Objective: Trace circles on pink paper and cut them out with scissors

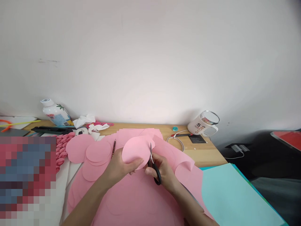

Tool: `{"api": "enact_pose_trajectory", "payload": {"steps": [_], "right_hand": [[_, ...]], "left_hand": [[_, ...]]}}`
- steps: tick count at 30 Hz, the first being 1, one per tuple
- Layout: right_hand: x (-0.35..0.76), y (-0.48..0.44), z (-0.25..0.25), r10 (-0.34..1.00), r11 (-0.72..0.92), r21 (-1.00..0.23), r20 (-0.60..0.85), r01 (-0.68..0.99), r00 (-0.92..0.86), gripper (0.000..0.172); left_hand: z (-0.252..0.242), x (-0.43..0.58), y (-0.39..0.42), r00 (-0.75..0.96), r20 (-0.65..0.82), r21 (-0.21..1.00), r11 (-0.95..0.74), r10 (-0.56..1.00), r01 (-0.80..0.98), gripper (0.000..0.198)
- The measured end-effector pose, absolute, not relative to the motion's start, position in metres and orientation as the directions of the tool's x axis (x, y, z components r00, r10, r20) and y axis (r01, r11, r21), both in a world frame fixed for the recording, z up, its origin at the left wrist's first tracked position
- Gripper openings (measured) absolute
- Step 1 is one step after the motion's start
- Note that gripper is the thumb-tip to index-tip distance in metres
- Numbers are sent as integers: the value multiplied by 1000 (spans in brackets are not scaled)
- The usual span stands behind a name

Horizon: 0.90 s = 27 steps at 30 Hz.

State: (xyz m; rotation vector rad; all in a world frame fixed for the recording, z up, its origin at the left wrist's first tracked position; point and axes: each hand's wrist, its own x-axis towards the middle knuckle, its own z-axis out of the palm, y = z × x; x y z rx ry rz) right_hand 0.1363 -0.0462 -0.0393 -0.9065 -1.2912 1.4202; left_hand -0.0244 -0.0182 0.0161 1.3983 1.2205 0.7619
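Note:
My left hand [125, 164] pinches a rounded piece of pink paper [136, 149] by its lower edge, thumb on top. In my right hand [162, 171] is a pair of scissors [156, 174] with black handles, its metal blades pointing up at the right edge of that paper. Part of the blades is hidden by the paper and fingers. Under both hands lie large pink sheets [141, 201], some with faint round outlines. Several cut pink paper circles [98, 150] overlap to the left of my left hand, near a dark pencil [114, 147].
A white mug [199, 124] and a coiled cable [176, 142] are at the back right. Light blue sheets [232, 194] lie at the right. At the back left are a white bottle [56, 111], crumpled tissue [84, 121] and a pink braided item [62, 147].

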Motion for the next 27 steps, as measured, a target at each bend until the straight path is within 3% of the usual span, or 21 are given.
{"api": "enact_pose_trajectory", "payload": {"steps": [14,27], "right_hand": [[136,-45,-35,967,53,-990,84,-132,-242,40],[136,-45,-35,969,48,-992,75,-118,-235,37]], "left_hand": [[11,-28,-14,347,-167,971,93,923,218,17],[11,-29,-15,300,-136,982,89,944,165,20]]}}
